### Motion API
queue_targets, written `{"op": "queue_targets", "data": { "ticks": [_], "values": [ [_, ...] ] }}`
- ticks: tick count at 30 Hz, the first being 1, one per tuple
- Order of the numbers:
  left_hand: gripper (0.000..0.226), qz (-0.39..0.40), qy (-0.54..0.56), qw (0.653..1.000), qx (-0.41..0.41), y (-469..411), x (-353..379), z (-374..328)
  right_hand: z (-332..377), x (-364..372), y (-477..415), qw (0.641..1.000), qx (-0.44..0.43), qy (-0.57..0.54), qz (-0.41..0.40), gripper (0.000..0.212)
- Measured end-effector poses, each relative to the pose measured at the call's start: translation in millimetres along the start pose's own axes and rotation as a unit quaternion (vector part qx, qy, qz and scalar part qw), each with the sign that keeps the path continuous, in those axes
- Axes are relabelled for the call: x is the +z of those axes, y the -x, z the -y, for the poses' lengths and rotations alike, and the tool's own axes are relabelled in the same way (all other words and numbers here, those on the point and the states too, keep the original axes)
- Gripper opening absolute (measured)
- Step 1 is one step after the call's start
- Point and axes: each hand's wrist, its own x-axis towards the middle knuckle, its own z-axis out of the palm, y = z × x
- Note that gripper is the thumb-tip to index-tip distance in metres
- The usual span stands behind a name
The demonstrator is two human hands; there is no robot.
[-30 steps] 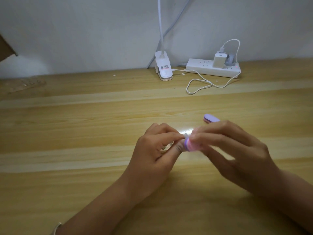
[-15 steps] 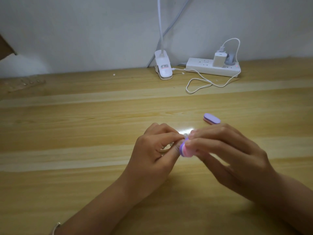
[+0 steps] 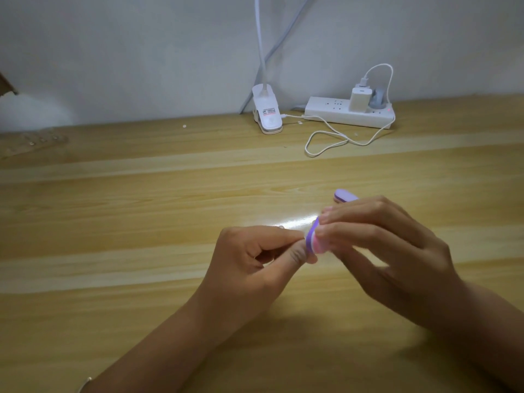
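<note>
Hands meet above the surface: the right hand (image 3: 391, 251) pinches a purple-pink nail buffer (image 3: 312, 240), just in front of the spare buffer (image 3: 344, 195), against a fingertip of the curled, empty left hand (image 3: 255, 265). This looks like the buffing step; the next move calls for short, light strokes.

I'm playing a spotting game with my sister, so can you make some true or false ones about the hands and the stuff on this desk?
1. The right hand holds a small purple and pink buffer block. True.
2. The buffer block meets a fingertip of the left hand. True.
3. The second purple block lies in the left hand. False: it lies on the table, just behind the right hand.
4. Nothing is plugged into the power strip. False: a white charger with a cable sits in it.
5. The clip lamp stands to the left of the power strip. True.
</note>
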Motion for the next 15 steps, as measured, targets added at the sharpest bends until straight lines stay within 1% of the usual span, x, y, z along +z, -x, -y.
{"op": "queue_targets", "data": {
  "ticks": [2, 6, 8, 10, 13, 15],
  "values": [
    [0.021, 0.006, 0.010, 1.000, 0.002, 0.3, -0.3, -0.1, 2.0, 1.8, 2.3, 1.000, -0.012, 0.000, 0.004, 0.026],
    [0.024, 0.007, 0.027, 0.999, -0.031, 1.4, -1.3, 0.8, -5.7, -2.9, -0.9, 1.000, 0.005, 0.014, 0.008, 0.024],
    [0.024, 0.015, 0.036, 0.999, -0.030, 1.1, -1.2, 0.8, -0.1, 1.2, 0.9, 1.000, -0.006, 0.004, 0.010, 0.024],
    [0.022, 0.024, 0.040, 0.998, -0.034, 0.5, -1.4, 0.8, 0.7, 1.3, 2.2, 1.000, -0.013, 0.007, 0.017, 0.024],
    [0.017, 0.031, 0.050, 0.997, -0.051, 0.4, -1.6, 0.4, -7.0, -5.0, -0.2, 1.000, 0.007, 0.014, 0.019, 0.018],
    [0.019, 0.036, 0.067, 0.996, -0.052, 0.6, -1.2, -1.0, -3.4, -1.5, -0.5, 1.000, -0.009, 0.011, 0.017, 0.018]
  ]
}}
